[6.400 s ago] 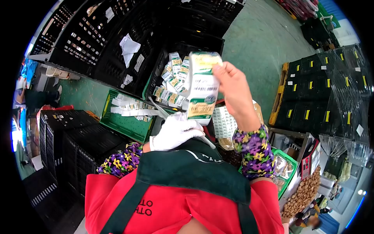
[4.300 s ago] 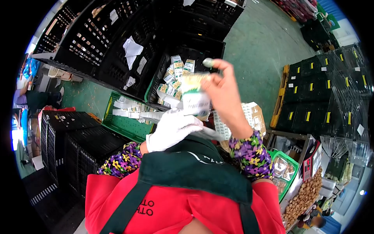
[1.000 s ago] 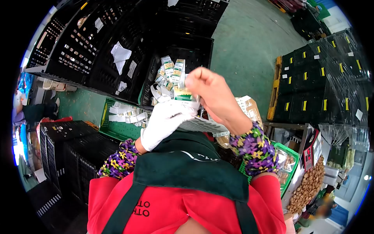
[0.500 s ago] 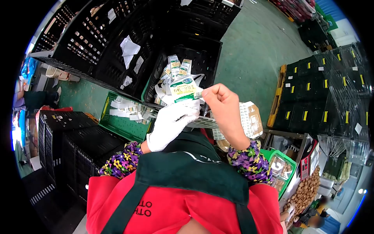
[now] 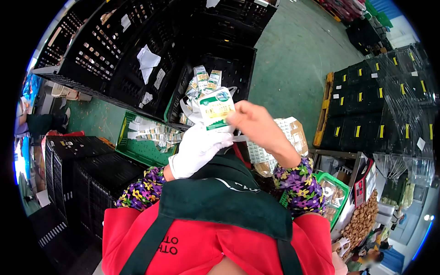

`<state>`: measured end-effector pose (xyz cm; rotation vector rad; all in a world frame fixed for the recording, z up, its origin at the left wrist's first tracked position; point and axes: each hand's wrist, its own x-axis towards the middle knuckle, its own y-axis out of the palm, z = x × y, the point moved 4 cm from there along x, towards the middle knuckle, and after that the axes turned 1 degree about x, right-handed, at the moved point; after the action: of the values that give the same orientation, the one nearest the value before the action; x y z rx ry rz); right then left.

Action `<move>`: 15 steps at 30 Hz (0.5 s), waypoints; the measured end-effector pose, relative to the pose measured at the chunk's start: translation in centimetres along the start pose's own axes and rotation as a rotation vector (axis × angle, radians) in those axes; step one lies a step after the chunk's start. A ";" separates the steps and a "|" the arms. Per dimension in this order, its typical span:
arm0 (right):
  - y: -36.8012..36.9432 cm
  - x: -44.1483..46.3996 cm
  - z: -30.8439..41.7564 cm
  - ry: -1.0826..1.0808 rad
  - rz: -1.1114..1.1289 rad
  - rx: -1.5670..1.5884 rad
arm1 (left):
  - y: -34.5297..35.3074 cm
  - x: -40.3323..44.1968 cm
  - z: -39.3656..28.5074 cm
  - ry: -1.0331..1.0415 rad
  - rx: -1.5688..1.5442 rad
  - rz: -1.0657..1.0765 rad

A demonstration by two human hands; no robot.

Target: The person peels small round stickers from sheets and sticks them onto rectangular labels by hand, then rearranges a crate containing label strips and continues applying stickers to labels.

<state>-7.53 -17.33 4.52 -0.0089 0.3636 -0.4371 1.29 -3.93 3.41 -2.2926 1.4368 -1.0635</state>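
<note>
My left hand [image 5: 198,149], in a white glove, is closed around the lower end of a green, white and yellow printed label sleeve [image 5: 216,108]. My bare right hand [image 5: 259,126] pinches the right edge of the same sleeve, its fingers slightly blurred. Just beyond, a black crate [image 5: 238,68] holds a loose pile of similar sleeves [image 5: 200,78]. To the left, a green crate [image 5: 133,149] contains more white and printed strips. A sheet of small printed labels [image 5: 261,153] lies on a brown package below my right wrist.
Tall black crates [image 5: 98,59] stand at the upper left, and more black crates [image 5: 91,160] at the lower left. Wrapped dark crates [image 5: 366,101] sit on a yellow pallet at right. A green tray [image 5: 341,208] of packs and a mushroom pile [image 5: 360,224] are at lower right, near another person's gloved hands.
The printed sleeve between my hands has tilted and now faces up more fully. My right hand has moved slightly left and down. The patterned sheet near my left hand has dropped from view.
</note>
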 end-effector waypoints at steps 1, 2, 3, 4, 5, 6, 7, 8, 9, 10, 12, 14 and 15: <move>0.2 0.3 0.1 0.000 0.000 0.001 | 0.3 0.1 -0.2 0.000 0.000 0.001; 0.2 0.9 0.7 -0.106 -0.038 0.045 | 0.7 0.1 -0.2 0.008 -0.089 0.016; 0.0 1.4 1.2 -0.212 -0.076 0.090 | 0.9 0.1 -0.2 0.014 -0.178 0.032; -0.9 1.9 2.0 -0.174 -0.167 0.262 | 1.3 -0.5 0.3 -0.077 -0.123 0.180; -2.1 2.4 2.5 -0.139 -0.228 0.296 | 1.7 -1.1 0.5 -0.077 -0.122 0.182; -3.3 2.9 2.2 -0.137 -0.238 0.348 | 2.2 -1.4 0.9 -0.155 -0.178 0.200; -3.9 3.1 2.1 -0.134 -0.247 0.399 | 2.5 -1.6 1.3 -0.233 -0.234 0.217; -3.8 3.1 1.8 -0.135 -0.245 0.400 | 2.4 -1.7 1.5 -0.293 -0.296 0.231; -3.6 2.3 1.9 -0.100 -0.353 0.388 | 2.3 -1.6 1.6 -0.298 -0.295 0.227; -3.4 1.5 1.7 -0.063 -0.458 0.370 | 2.0 -1.5 2.0 -0.333 -0.311 0.131; -1.5 0.5 0.9 -0.128 -0.442 0.309 | 1.4 -1.3 2.3 -0.404 -0.347 0.016; 0.3 -0.3 0.4 -0.203 -0.393 0.285 | 0.6 -0.3 1.7 -0.415 -0.295 0.014; 1.0 -0.5 0.1 -0.207 -0.349 0.314 | 0.3 -0.1 1.4 -0.416 -0.244 0.022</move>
<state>-7.47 -16.26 4.73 0.1890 0.0841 -0.8282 2.03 -4.28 2.17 -2.4612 1.4716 -0.3817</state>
